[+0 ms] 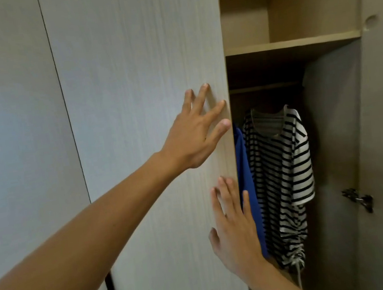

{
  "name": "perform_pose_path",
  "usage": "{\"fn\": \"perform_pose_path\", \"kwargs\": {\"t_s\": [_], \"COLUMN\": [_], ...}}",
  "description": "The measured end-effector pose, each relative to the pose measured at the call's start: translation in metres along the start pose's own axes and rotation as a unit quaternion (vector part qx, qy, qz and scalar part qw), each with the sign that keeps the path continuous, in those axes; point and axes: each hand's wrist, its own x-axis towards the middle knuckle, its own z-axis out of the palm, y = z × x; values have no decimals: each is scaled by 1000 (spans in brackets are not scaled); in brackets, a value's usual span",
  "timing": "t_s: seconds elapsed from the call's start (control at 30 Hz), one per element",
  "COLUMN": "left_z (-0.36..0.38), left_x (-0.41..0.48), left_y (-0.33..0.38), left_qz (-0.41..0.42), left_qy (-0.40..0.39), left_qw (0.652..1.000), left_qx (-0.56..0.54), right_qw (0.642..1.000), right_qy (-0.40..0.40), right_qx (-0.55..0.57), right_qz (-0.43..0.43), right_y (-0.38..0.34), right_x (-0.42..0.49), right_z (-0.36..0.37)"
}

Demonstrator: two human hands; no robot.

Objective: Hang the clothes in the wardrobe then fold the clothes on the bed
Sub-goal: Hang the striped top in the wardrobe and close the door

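The left hand [197,132] is pressing flat on the pale wood-grain wardrobe door [137,103] near its right edge, fingers spread. Just below it, the right hand [236,223] is lying against the same edge, fingers straight. Right of both hands, a black-and-white striped T-shirt [282,169] is hanging inside, beside a blue garment [243,162].

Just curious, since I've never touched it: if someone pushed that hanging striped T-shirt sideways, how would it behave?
Probably floppy: the striped T-shirt hangs in soft folds with a bunched hem. It likely weighs little and would swing, since it hangs freely from above. It may brush the blue garment right beside it.
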Motion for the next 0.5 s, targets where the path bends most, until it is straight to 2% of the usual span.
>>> {"fn": "perform_pose_path", "kwargs": {"t_s": [0.5], "left_z": [73], "left_x": [68], "left_y": [-29], "left_qz": [-48], "left_qy": [-43], "left_qw": [987], "left_qx": [146], "right_qw": [999], "right_qy": [-33], "right_qx": [21], "right_qz": [29], "right_y": [20], "right_x": [70], "right_z": [70]}}
